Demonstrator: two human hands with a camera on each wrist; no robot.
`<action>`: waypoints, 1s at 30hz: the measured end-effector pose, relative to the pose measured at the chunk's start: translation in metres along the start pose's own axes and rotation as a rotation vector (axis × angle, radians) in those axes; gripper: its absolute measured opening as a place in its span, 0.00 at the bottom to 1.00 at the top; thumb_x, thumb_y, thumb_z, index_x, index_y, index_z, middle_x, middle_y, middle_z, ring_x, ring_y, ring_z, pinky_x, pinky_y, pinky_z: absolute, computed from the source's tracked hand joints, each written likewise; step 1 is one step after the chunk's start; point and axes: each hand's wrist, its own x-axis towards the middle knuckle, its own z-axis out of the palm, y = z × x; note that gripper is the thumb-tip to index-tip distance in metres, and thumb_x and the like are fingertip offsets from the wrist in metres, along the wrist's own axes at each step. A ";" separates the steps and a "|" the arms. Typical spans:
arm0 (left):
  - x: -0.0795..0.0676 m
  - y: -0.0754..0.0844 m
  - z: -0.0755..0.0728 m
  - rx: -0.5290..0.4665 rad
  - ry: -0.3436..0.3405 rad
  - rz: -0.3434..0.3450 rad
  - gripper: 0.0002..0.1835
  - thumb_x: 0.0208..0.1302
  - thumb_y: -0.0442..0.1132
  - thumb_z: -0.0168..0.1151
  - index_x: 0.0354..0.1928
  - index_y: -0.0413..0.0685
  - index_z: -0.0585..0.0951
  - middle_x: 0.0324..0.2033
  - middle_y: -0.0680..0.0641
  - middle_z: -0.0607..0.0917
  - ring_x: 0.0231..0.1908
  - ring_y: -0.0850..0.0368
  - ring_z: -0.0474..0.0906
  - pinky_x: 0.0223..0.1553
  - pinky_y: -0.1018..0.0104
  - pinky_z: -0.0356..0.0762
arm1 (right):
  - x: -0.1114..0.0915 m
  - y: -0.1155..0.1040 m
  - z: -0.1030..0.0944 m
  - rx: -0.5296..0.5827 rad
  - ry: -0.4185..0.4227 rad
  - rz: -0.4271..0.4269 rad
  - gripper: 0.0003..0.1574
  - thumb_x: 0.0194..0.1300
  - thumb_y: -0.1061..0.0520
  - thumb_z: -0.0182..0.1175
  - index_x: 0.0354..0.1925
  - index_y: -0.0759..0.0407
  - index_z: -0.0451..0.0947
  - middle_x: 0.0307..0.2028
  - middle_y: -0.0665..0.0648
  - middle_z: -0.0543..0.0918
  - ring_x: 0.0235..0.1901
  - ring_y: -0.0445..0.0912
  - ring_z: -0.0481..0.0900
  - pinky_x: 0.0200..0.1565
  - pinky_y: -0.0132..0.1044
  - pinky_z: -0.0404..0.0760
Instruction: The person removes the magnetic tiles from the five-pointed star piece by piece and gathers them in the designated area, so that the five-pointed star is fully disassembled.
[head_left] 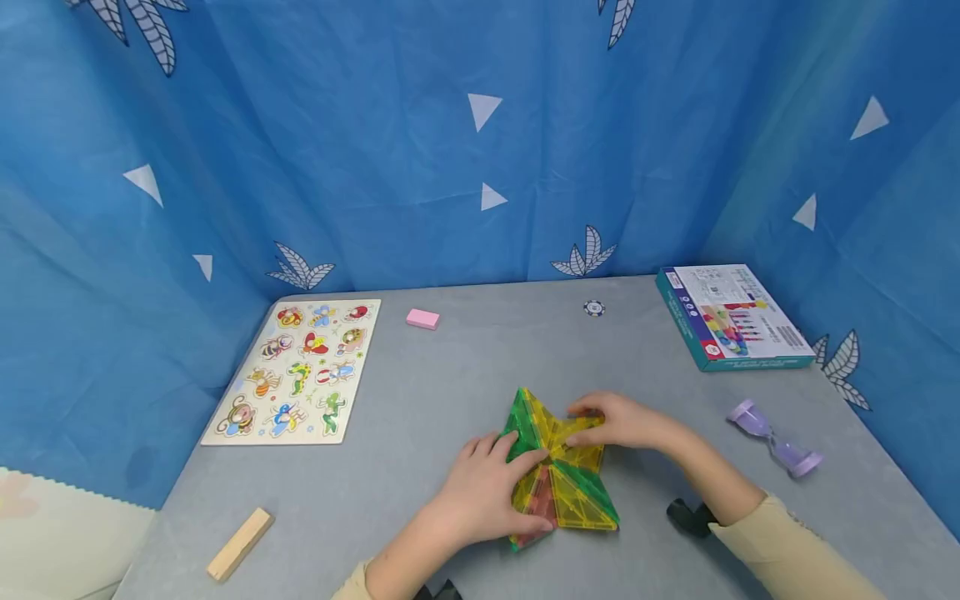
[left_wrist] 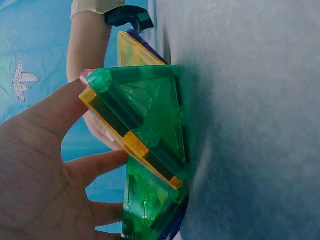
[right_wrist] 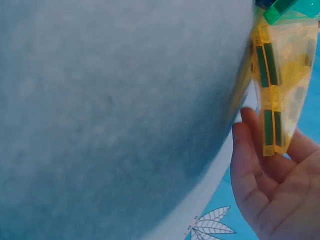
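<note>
A star-shaped build of translucent magnetic tiles [head_left: 585, 508] in green, yellow and red stands on the grey table, its points spread outward. My left hand [head_left: 483, 492] holds its left side, the thumb on the red part near me and the index finger reaching toward the middle. In the left wrist view, the thumb meets the top corner of a green triangle tile [left_wrist: 145, 100], with the other fingers spread behind it. My right hand [head_left: 622, 423] grips the upper right yellow point between thumb and fingers. The right wrist view shows that yellow tile [right_wrist: 270, 90] at the fingertips.
An insect picture puzzle board [head_left: 352, 417] lies at the left, with a wooden block [head_left: 240, 546] nearer me. Farther back are a pink block [head_left: 423, 319] and a poker chip [head_left: 594, 308]. A toy box [head_left: 738, 317] and a purple sand timer [head_left: 774, 437] lie at the right.
</note>
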 end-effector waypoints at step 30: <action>0.012 0.012 0.016 -0.044 0.169 -0.028 0.22 0.55 0.63 0.61 0.48 0.63 0.79 0.51 0.49 0.70 0.53 0.52 0.66 0.54 0.50 0.65 | 0.019 0.007 0.003 0.124 -0.171 0.039 0.29 0.54 0.45 0.68 0.48 0.61 0.76 0.42 0.52 0.78 0.40 0.46 0.72 0.44 0.44 0.73</action>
